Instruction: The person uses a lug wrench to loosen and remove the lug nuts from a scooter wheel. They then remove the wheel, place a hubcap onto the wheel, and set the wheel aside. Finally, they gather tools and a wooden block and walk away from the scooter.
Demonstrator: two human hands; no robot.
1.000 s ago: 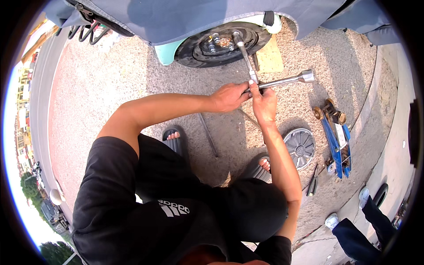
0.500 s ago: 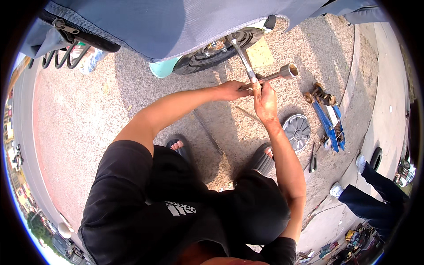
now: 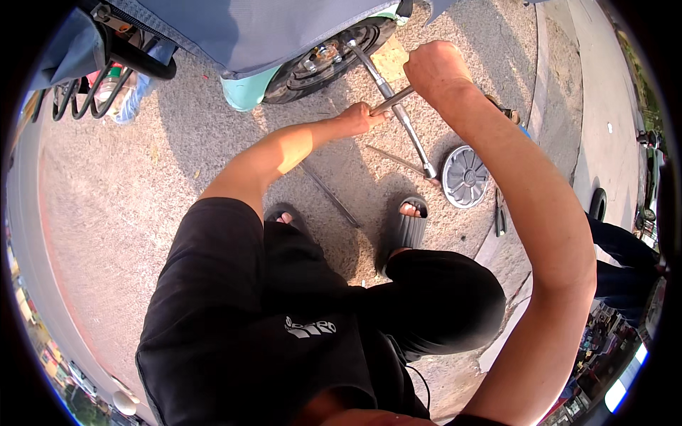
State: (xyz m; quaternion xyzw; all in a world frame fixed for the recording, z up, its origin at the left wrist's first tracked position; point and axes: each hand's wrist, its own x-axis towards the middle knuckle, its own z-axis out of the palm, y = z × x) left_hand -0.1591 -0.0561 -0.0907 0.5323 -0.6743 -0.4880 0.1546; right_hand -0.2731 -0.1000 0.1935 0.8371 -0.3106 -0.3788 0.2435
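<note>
A plastic bag [image 3: 129,105] is noted on the ground well left of the wheel [image 3: 323,62]. A metal bar [image 3: 330,195] lies on the near side of the wheel. Just to that same side, the left hand [image 3: 359,119] is found with its fingers curled around one end of the crossbar of the cross wrench [image 3: 408,126]. The wrench's long shaft is slanted from the wheel's face down and to the right; seating on a nut cannot be confirmed. Right of the wheel, the crossbar's other end is covered by the right hand [image 3: 438,69], clenched, fingertips hidden. The wheel lies forward of the left hand and leftward of the right; neither is clearly nearer. Farther right of the wheel, a hubcap [image 3: 465,177] and pliers [image 3: 500,215] are recorded.
</note>
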